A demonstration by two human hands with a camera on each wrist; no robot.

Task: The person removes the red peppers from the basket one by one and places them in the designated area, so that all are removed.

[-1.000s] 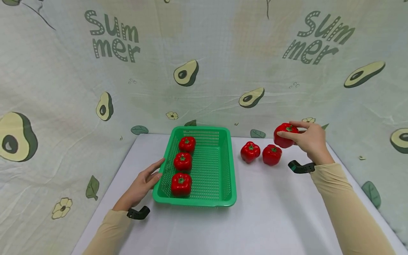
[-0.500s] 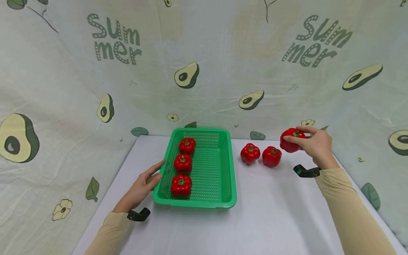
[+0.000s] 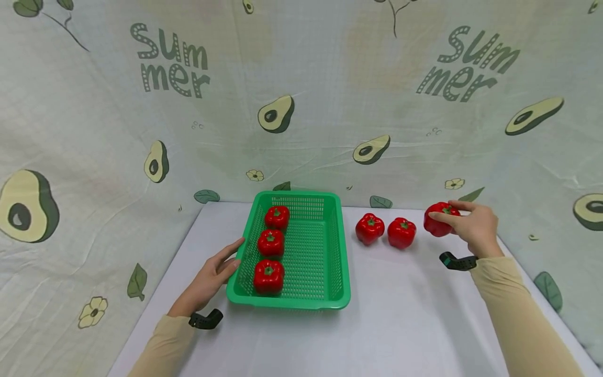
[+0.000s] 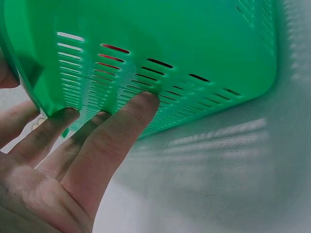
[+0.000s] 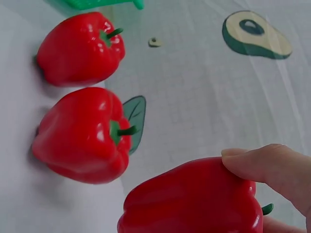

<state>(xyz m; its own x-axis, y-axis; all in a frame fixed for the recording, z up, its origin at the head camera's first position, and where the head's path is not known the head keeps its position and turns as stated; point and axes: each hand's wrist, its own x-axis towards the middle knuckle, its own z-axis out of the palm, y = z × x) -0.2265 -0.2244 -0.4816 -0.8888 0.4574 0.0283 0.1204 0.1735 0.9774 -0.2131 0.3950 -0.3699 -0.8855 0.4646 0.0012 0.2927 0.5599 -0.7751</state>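
Note:
My right hand [image 3: 477, 229] pinches a red bell pepper [image 3: 438, 219] between thumb and fingers, its green stem upward. This pepper is at the right end of a row with two more bell peppers, a middle one [image 3: 402, 233] and a left one [image 3: 369, 228], both on the table. On the left, my left hand [image 3: 208, 278] touches the side of a green plastic basket [image 3: 345, 262]. Its fingers rest against the slotted outer wall [image 4: 194, 43]. Inside the basket, along its left side, stand a far pepper [image 3: 277, 217], a centre pepper [image 3: 270, 243] and a near pepper [image 3: 268, 276].
The table [image 3: 395, 324] is covered in white. Behind it and at both sides hangs a pale cloth [image 3: 320, 68] printed with avocados and lettering. Each wrist wears a black strap, the left strap [image 3: 205, 319] and the right strap [image 3: 458, 262].
My right hand has carried its bell pepper rightward and down toward the table, away from the two loose ones. The left hand stays at the basket, and the head view has tilted slightly.

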